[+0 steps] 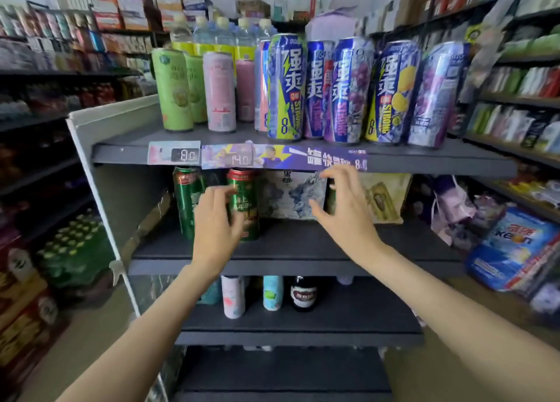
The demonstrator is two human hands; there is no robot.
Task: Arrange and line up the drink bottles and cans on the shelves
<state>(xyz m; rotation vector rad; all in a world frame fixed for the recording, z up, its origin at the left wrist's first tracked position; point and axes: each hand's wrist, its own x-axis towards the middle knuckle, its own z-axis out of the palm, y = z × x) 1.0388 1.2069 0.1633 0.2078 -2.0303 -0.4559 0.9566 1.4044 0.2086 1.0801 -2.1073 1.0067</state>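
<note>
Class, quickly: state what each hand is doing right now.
Left hand: open, fingers at the green can, not gripping.
Right hand: open, holding nothing.

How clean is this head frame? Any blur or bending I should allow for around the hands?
Head view: left hand smeared by motion over the green can; right hand sharper; top-shelf blue cans crisp and lean outward from wide-angle bending; side aisles blurred; light even, no hard glare.
</note>
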